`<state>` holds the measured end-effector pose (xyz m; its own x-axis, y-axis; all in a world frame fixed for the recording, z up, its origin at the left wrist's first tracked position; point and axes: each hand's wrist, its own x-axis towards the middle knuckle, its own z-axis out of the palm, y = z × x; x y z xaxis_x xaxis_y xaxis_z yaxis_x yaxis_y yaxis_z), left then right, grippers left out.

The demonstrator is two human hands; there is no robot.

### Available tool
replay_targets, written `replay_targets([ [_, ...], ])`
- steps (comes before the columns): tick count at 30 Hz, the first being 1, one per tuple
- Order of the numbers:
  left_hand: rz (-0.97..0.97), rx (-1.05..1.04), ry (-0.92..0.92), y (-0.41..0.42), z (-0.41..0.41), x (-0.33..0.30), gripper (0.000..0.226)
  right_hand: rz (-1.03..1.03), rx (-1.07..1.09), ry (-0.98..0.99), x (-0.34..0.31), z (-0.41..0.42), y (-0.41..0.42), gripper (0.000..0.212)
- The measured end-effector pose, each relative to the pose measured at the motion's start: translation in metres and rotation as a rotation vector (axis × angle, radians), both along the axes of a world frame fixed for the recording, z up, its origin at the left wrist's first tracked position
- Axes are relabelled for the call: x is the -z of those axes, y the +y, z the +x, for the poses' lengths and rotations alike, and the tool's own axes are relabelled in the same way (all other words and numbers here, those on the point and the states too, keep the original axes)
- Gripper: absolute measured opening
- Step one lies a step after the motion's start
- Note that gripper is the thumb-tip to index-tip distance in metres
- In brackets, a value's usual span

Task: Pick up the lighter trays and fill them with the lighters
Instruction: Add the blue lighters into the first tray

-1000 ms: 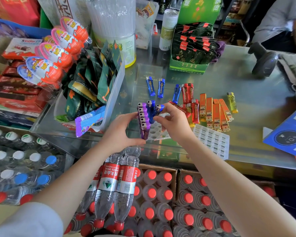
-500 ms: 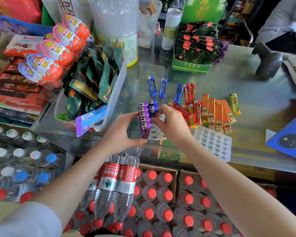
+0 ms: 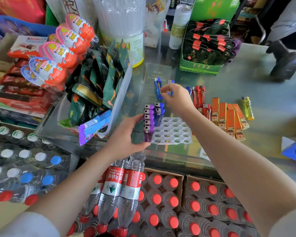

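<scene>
The lighter tray [image 3: 171, 131] is white with round holes, and it sits on the glass bench [image 3: 263, 103] right in front of me. At its left edge a row of purple lighters [image 3: 148, 122] stands up in the holes. Two blue lighters [image 3: 159, 114] stand just beside them in the next row. The rest of the holes have nothing in them.

My left hand [image 3: 126, 136] is at the left side of the tray. Its fingers [image 3: 135, 118] and thumb are curled round the purple row and the tray's edge, and they hold it there.

Farther back, a blue lighter [image 3: 157, 88] lies flat on the bench. My right hand [image 3: 177, 98] reaches out over the tray to the next blue lighter [image 3: 170, 86]. Its fingertips are pinched on that one, and the hand hides most of it.

To the right lie red lighters [image 3: 198, 97], then a bunch of orange lighters [image 3: 228, 117] side by side. One yellow lighter [image 3: 247, 107] lies alone past them.
</scene>
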<state>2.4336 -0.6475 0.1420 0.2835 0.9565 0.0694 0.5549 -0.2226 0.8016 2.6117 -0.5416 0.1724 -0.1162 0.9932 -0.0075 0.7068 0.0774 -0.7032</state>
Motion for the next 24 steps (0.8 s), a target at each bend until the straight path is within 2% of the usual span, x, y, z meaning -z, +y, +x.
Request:
replay_targets([
  [4,-0.001,-0.004,0.005,0.001,-0.001,0.004,0.065,0.003,0.014,-0.122,0.01,-0.011,0.02,0.023],
  [9,-0.02,-0.006,0.023,0.001,-0.002,0.005,0.068,-0.021,0.154,-0.109,0.018,-0.021,0.029,0.017],
  [13,-0.038,0.002,0.038,0.002,-0.003,0.006,0.068,-0.102,0.221,-0.154,0.009,-0.024,0.035,0.033],
  [16,-0.042,-0.009,0.046,0.0,-0.002,0.003,0.066,-0.152,0.198,-0.19,0.002,-0.024,0.037,0.037],
  [24,-0.032,-0.003,0.056,-0.004,0.0,-0.004,0.066,-0.254,0.106,-0.133,-0.001,-0.019,0.031,0.02],
])
